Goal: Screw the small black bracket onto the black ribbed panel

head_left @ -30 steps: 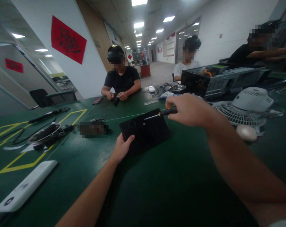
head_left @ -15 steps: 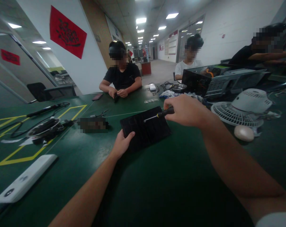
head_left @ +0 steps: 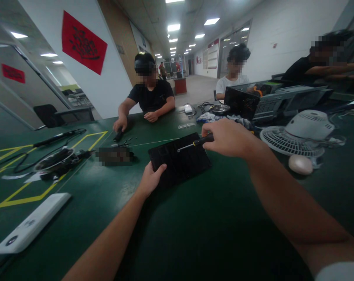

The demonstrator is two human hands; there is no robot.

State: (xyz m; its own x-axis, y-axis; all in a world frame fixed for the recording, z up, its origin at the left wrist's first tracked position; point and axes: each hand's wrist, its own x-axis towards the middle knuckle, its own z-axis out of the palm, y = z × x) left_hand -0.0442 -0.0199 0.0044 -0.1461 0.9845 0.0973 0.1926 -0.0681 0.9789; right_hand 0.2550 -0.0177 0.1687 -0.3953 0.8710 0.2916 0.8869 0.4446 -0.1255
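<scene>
A flat black rectangular panel (head_left: 183, 166) is held tilted above the green table, its fine detail too dark to make out. My left hand (head_left: 152, 177) grips its left edge, thumb on the upper face and fingers hidden beneath. In my right hand (head_left: 224, 136) is a screwdriver (head_left: 199, 141) with a black and yellow handle, gripped with the fingers closed. Its metal shaft points left, and the tip lies over the middle of the panel; whether it touches the surface I cannot tell.
A white fan (head_left: 307, 128) and a computer mouse (head_left: 300, 164) lie at the right, near an open computer case (head_left: 270, 103). A white power strip (head_left: 33, 222) is at the left, with cables (head_left: 55, 160) beyond it. A co-worker (head_left: 150, 91) sits across the green table (head_left: 194, 234).
My hands, the panel and the screwdriver stay nearly in place. Across the table, the co-worker's hands have parted, one reaching toward the table's left with a dark object.
</scene>
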